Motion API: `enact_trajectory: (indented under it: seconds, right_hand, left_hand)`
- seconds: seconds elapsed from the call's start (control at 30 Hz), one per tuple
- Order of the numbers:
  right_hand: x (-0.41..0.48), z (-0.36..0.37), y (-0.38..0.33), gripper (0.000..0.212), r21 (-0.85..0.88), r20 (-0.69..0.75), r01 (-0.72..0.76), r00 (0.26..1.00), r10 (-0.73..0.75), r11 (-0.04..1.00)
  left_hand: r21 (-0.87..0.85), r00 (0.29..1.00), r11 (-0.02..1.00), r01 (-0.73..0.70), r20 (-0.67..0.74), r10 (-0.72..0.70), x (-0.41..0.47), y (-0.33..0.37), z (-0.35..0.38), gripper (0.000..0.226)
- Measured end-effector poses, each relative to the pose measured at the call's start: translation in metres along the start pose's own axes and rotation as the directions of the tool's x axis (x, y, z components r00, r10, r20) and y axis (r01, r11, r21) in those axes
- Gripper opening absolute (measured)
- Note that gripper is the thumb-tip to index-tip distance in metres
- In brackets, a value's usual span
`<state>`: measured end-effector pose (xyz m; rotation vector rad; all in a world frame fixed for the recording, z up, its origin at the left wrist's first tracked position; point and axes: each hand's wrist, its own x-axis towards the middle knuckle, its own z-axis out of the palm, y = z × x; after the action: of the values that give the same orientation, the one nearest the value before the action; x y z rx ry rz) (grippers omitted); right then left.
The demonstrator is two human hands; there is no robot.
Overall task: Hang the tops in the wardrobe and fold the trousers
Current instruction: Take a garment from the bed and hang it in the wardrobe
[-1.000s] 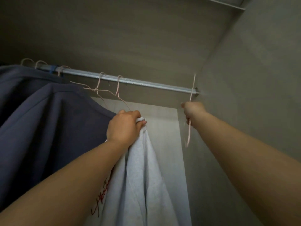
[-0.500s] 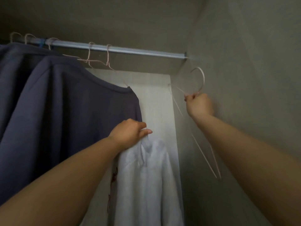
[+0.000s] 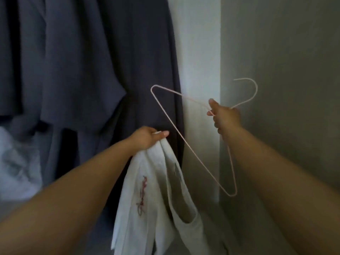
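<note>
Dark grey tops (image 3: 82, 70) fill the whole left and middle, hanging behind and left of the left fingers. Their shoulders are cut off by the upper edge, so what they hang from can't be seen. Right of the right fingers it's just the grey wardrobe side wall (image 3: 285, 52), with a pale back panel (image 3: 198, 43) showing in the strip between the two hands.

White top (image 3: 156, 190) hangs straight down from the left hand (image 3: 145, 138), in front of the dark ones. Fingers are bunched tight round a gathered bit of its fabric, thumb on top. The rest of the fingers are tucked behind the back of the hand, so not much more to say there. The hem runs off the bottom edge, and folds hide how the garment is laid out. Red lettering (image 3: 142, 192) below the left fingers is too blurry to read.

Some pale crumpled stuff (image 3: 16, 162) sits far left of the left hand, smeared, can't tell what it is.

Pink wire hanger (image 3: 184, 142) is in the right hand (image 3: 225, 118), fingers curled round the neck just under the hook. It's tilted, with the hook up past the right fingers and one corner above the left fingers, not touching the white top. One of its arms passes behind the right hand and wrist.
</note>
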<state>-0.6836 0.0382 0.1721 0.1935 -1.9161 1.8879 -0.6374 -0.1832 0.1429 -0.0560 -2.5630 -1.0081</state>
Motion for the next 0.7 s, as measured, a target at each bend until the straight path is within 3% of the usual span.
enact_trajectory:
  seconds: [0.1, 0.23, 0.5, 0.7]
  right_hand:
    - [-0.027, -0.002, 0.045, 0.035, 0.142, 0.081, -0.214, 0.976, 0.204, 0.967]
    - [-0.041, -0.004, 0.079, 0.034, 0.192, 0.124, -0.337, 0.940, 0.318, 0.922]
    - [-0.065, -0.005, 0.136, 0.040, 0.214, 0.217, -0.483, 0.871, 0.441, 0.849]
    - [-0.072, -0.008, 0.161, 0.041, 0.187, 0.244, -0.504, 0.855, 0.457, 0.843]
  left_hand:
    - [-0.179, 0.975, 0.963, 0.202, 0.126, -0.181, -0.027, -0.029, 0.011, 0.051]
    - [-0.355, 0.906, 0.843, 0.404, 0.282, -0.316, -0.044, -0.051, 0.024, 0.048]
    - [-0.487, 0.831, 0.674, 0.556, 0.336, -0.443, -0.059, -0.060, 0.049, 0.033]
    - [-0.448, 0.802, 0.667, 0.595, 0.284, -0.525, -0.055, -0.062, 0.052, 0.038]
